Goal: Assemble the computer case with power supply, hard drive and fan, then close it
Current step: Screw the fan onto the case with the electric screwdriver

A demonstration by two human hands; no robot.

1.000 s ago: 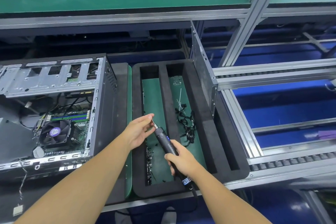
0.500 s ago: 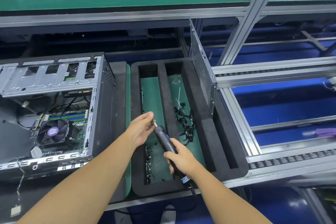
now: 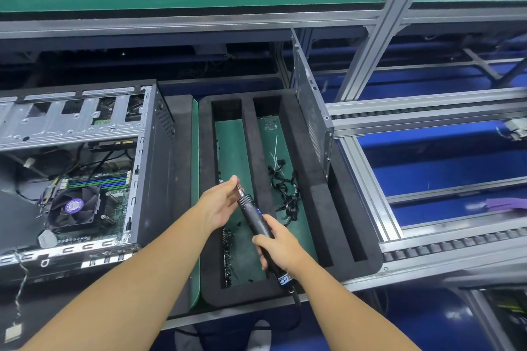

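Right hand (image 3: 281, 248) grips an electric screwdriver (image 3: 258, 221) over a foam tray (image 3: 302, 179); left hand (image 3: 221, 202) pinches its tip, beside the open computer case (image 3: 85, 174).

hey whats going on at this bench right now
A person's right hand grips a black electric screwdriver over a black foam tray. The left hand pinches at its metal bit, apparently seating a screw. The open grey computer case lies to the left, its side panel off.
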